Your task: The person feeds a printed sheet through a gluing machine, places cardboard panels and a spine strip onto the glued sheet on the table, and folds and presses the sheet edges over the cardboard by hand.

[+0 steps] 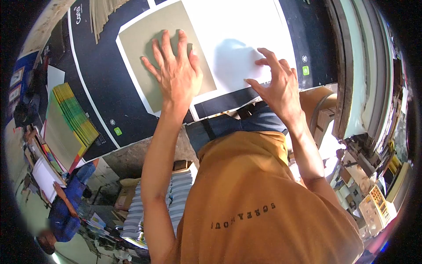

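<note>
My left hand (179, 77) lies flat with spread fingers on a grey-beige board (140, 66). The board sits on the left part of a large white sheet (233, 26), whose margin shows around it and whose left corners look cut at a slant. Over the sheet's right part is my right hand (281, 86), its thumb and fingers apart and bent, with nothing seen between them. Whether its fingertips touch the paper I cannot tell. A soft shadow falls on the sheet beside it. Under the sheet is a dark table covering (96, 79) with white lines.
Several grey-beige strips (103, 17) lie at the table's far left. A stack of yellow-green books (74, 116) rests on the left edge. Pale machine rails (356, 66) run along the right. Another person (68, 207) in blue is at lower left, a hand on white paper (46, 178).
</note>
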Available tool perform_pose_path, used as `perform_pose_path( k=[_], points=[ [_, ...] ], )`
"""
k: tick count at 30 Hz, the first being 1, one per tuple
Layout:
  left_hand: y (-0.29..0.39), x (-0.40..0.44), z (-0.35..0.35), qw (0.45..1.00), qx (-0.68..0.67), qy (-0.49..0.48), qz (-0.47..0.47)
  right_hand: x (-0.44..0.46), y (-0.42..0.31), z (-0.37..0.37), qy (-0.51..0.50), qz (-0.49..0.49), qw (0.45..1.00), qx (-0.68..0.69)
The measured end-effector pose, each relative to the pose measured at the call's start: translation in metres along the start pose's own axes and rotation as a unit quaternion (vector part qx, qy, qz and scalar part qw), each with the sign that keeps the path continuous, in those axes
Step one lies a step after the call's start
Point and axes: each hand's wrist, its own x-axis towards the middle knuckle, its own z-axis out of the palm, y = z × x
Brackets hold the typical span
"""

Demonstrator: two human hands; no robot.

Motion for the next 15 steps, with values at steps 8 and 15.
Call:
perform_pose_path(
  k=[8,15],
  points=[
    [-0.0023,0.0010,0.0006,1.000,-0.004,-0.017,0.007,0.0031,-0.0034,-0.0042,-0.021,0.013,1.000,0.005],
    [-0.0031,0.0023,-0.0011,1.000,-0.002,-0.020,0.017,0.0021,-0.0044,-0.0061,-0.033,0.023,0.999,0.005]
  ],
)
